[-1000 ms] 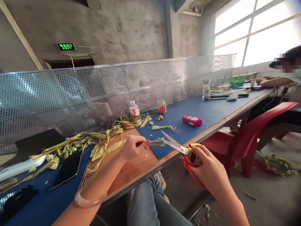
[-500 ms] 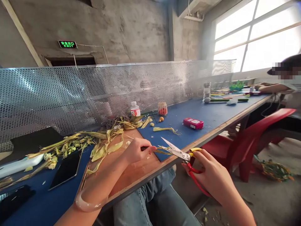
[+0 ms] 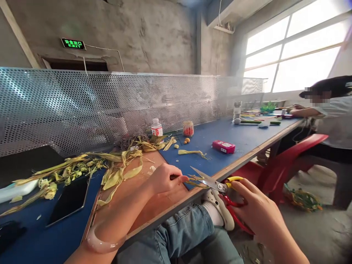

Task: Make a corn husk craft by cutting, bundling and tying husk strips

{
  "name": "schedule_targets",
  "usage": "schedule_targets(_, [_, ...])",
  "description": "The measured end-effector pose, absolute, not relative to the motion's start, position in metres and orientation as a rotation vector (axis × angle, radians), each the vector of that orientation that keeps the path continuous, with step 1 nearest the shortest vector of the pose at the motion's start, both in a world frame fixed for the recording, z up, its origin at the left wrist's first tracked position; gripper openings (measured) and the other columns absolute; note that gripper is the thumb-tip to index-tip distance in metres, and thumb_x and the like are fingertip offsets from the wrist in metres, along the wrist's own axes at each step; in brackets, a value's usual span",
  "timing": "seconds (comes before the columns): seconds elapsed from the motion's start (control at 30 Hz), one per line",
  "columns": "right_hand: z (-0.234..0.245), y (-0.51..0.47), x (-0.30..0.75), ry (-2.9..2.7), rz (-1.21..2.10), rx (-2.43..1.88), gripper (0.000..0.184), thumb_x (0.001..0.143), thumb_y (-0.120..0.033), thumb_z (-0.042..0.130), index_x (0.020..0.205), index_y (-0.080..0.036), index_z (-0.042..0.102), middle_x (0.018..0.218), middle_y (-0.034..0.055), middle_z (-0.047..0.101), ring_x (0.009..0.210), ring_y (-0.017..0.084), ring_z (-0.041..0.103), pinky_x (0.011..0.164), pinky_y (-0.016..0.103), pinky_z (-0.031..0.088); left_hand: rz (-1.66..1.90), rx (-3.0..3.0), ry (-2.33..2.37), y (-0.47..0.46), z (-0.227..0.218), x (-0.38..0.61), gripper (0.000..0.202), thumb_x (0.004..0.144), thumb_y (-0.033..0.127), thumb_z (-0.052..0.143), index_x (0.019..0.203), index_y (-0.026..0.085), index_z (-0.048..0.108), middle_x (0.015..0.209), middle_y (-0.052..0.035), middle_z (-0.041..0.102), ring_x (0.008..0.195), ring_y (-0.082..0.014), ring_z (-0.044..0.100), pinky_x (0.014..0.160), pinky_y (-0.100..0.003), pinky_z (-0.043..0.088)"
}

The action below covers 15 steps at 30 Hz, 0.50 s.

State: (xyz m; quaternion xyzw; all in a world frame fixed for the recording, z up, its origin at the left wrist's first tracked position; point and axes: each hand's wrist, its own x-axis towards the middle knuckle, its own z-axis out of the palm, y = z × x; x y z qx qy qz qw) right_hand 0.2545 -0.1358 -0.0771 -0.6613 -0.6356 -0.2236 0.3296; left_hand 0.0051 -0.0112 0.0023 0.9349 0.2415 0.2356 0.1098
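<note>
My left hand (image 3: 165, 179), a bangle on its wrist, is closed in a pinch over the wooden board. From its fingertips a thin, frayed strip of dried plant (image 3: 195, 180), like corn husk, sticks out to the right. My right hand (image 3: 257, 203) grips scissors (image 3: 221, 187) with one yellow and one red handle. Their blades are parted and overlap the strip's frayed end; I cannot tell whether they touch it. Dried husks (image 3: 125, 170) lie on the board beyond my left hand.
A pink box (image 3: 223, 146), a jar with red contents (image 3: 188, 129) and a white bottle (image 3: 156, 128) stand on the blue table. Dark phone-like slab (image 3: 68, 201) lies left. Perforated metal screen (image 3: 165, 99) runs behind. A red chair (image 3: 294, 165) and a person (image 3: 330, 113) are right.
The view has shifted slightly. The scissors have come a little lower, their blades still parted by the strip. A foot in a pale clog now shows below the table edge.
</note>
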Motion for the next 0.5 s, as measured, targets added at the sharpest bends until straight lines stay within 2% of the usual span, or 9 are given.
schedule_targets(0.33, [-0.079,-0.145,0.244,-1.680,-0.518,-1.868,0.023,0.073,-0.031,0.056,0.097,-0.031,0.057,0.111,-0.0034,0.061,0.080,0.016,0.065,0.049,0.022,0.049,0.742,2.764,0.674,-0.010,0.001,0.004,0.044,0.087,0.043,0.048,0.056,0.014,0.058,0.052,0.0012,0.052,0.051,-0.0085,0.041,0.051,-0.021,0.026])
schedule_targets(0.5, [-0.087,-0.146,0.251,-1.678,-0.455,-1.902,0.026,0.073,-0.035,0.054,0.099,-0.031,0.057,0.112,-0.0023,0.062,0.085,0.018,0.065,0.052,0.024,0.050,0.740,2.780,0.680,-0.012,0.003,0.006,0.047,0.086,0.044,0.048,0.052,0.013,0.056,0.049,0.0025,0.047,0.048,-0.0075,0.035,0.049,-0.022,0.024])
